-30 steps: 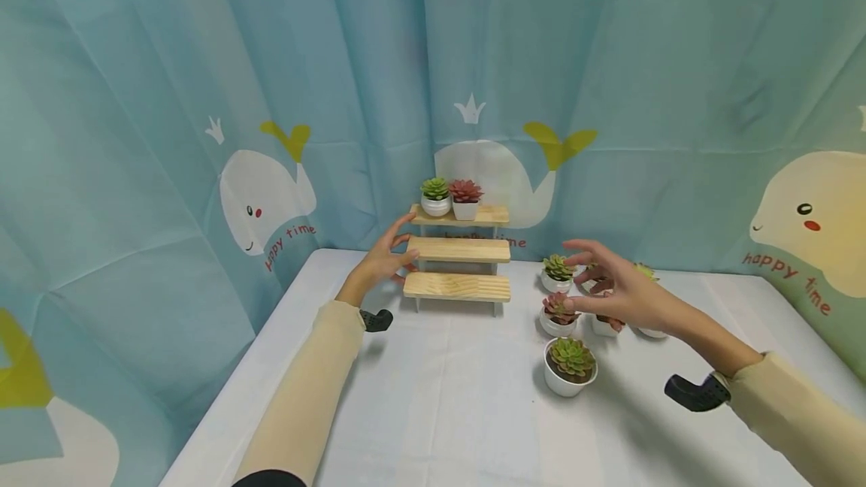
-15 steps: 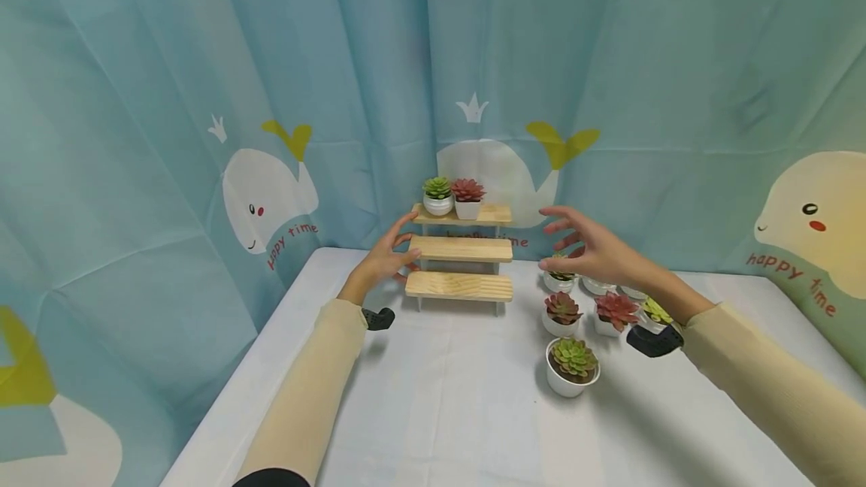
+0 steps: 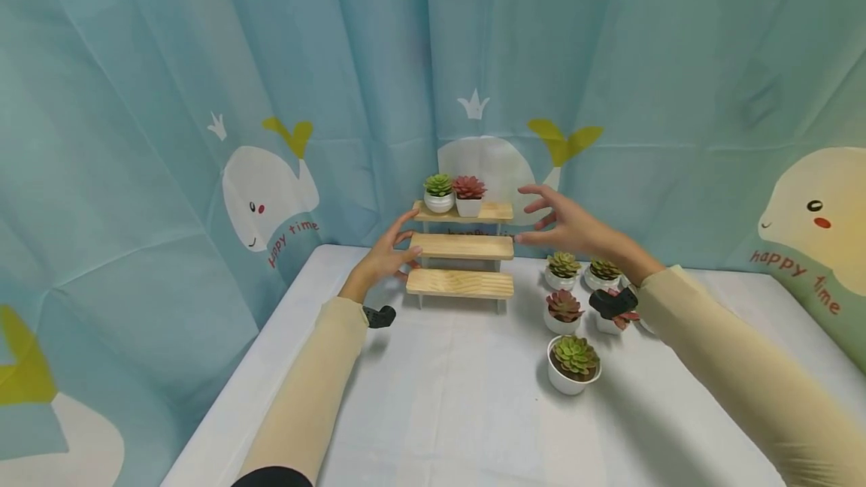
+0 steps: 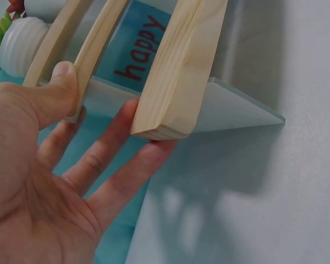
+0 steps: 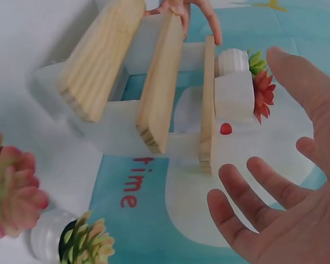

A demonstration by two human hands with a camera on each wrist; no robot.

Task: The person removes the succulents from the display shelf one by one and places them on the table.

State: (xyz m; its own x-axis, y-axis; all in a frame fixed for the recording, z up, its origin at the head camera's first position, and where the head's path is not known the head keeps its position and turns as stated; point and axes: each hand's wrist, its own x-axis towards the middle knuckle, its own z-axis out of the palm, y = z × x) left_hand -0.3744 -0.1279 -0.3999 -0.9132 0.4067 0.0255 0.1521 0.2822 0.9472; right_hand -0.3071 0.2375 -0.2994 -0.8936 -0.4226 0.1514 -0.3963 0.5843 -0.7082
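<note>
A three-tier wooden display stand (image 3: 461, 246) stands at the table's back, with a green succulent (image 3: 439, 194) and a red succulent (image 3: 469, 196) in white pots on its top shelf. My left hand (image 3: 381, 258) holds the stand's left end. In the left wrist view its thumb (image 4: 63, 82) lies at one shelf end, with fingertips against the neighbouring lower board (image 4: 179, 71). Beyond the stand's right end, my right hand (image 3: 564, 224) is raised with fingers apart and nothing between them. The right wrist view shows its fingertips near the top shelf's end (image 5: 207, 159).
Right of the stand, several potted succulents sit on the white table (image 3: 440, 397): a green one (image 3: 573, 364) foremost, a reddish one (image 3: 563, 312) behind it, others partly under the right forearm. A blue curtain (image 3: 338, 81) with whale prints hangs close behind the stand.
My right hand has moved left and away from over the potted succulents to the stand's right end. My left hand has stayed at the stand's left end.
</note>
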